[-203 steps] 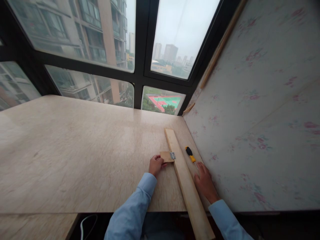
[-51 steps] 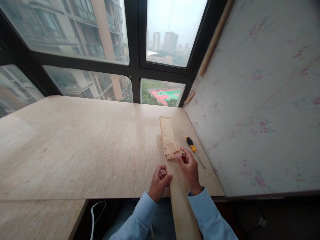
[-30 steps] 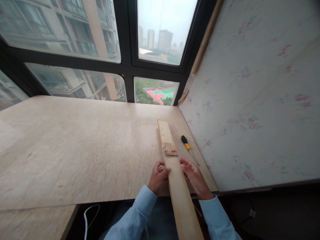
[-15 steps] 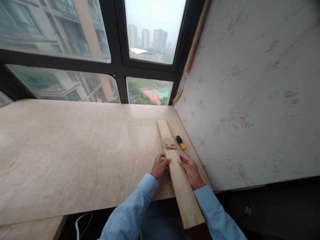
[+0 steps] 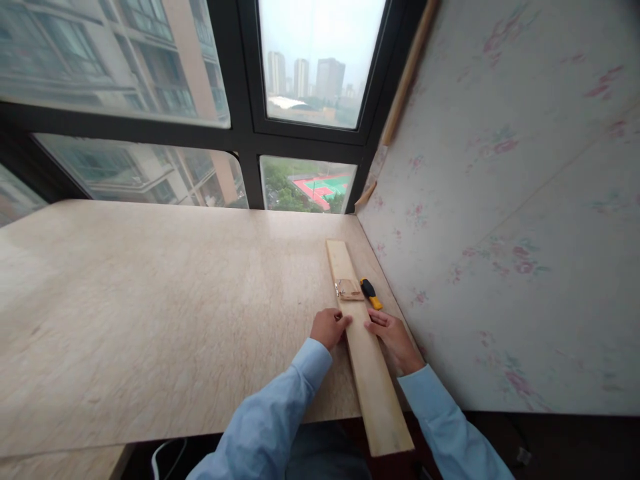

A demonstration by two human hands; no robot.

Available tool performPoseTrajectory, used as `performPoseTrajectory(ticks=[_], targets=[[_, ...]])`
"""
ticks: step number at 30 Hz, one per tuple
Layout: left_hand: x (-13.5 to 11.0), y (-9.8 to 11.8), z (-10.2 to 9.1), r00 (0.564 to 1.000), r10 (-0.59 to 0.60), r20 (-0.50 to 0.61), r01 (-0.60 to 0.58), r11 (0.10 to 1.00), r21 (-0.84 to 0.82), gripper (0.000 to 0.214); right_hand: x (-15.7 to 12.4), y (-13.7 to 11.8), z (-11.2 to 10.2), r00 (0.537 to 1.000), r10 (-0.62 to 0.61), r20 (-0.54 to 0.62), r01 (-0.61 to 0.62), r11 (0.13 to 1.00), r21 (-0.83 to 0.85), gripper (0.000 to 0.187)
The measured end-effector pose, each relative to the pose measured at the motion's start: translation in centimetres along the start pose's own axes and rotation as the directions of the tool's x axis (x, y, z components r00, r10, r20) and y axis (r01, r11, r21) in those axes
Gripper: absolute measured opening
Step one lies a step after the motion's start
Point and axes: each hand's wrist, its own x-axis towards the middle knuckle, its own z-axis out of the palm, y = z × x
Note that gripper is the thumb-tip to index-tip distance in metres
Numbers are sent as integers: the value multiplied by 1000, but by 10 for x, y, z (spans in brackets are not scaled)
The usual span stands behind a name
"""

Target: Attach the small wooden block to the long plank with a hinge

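Observation:
A long pale wooden board (image 5: 373, 373) lies on the stone sill, its near end sticking out past the front edge. My left hand (image 5: 331, 327) grips its left edge, fingers curled, thumb at the top. On the right edge my right hand (image 5: 395, 339) holds the board between thumb and fingers. Beyond my hands a small thin wooden piece (image 5: 350, 289) rests on the board, with small metal bits, perhaps screws, at its left side. A black and yellow screwdriver (image 5: 371, 293) lies right of the board; its shaft is hidden behind my right hand.
The marbled sill (image 5: 175, 300) stretches left under dark-framed windows (image 5: 245, 140). A flower-patterned wall (image 5: 490, 267) rises close on the right. Below the sill's front edge a white cable (image 5: 163, 457) hangs at the left.
The view has shifted a little, so most things appear farther right. The screwdriver has turned slightly, and its shaft is now covered by my right hand. Both hands keep hold of the board.

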Motion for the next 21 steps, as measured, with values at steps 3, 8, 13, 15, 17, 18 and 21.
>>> performPoseTrajectory(ticks=[3, 8, 13, 15, 17, 18, 21], targets=[[2, 10, -6, 998, 65, 2, -64, 974, 219, 33, 5, -3, -4, 999, 24, 35, -23, 999, -45, 44], [3, 11, -8, 998, 62, 29, -68, 952, 299, 34, 5, -1, -4, 1000, 12, 23, -10, 998, -68, 43], [0, -2, -10, 992, 115, 45, -123, 951, 284, 26, 0, 1, -2, 998, 18, 57, -11, 993, -121, 52], [-9, -10, -15, 989, 139, 40, -144, 969, 203, 24, -2, 2, -2, 998, 8, 70, 2, 990, -139, 54], [-23, -20, -21, 987, 163, -13, -161, 982, 103, 26, -4, 3, -3, 997, 0, 77, 12, 988, -156, 55], [-31, -26, -25, 983, 171, -60, -168, 985, 46, 28, -5, 3, -3, 997, -1, 73, 13, 986, -166, 55], [-60, -43, -42, 966, 143, -215, -167, 981, -100, 34, -8, 3, -3, 999, 2, 46, 8, 978, -210, 56]])
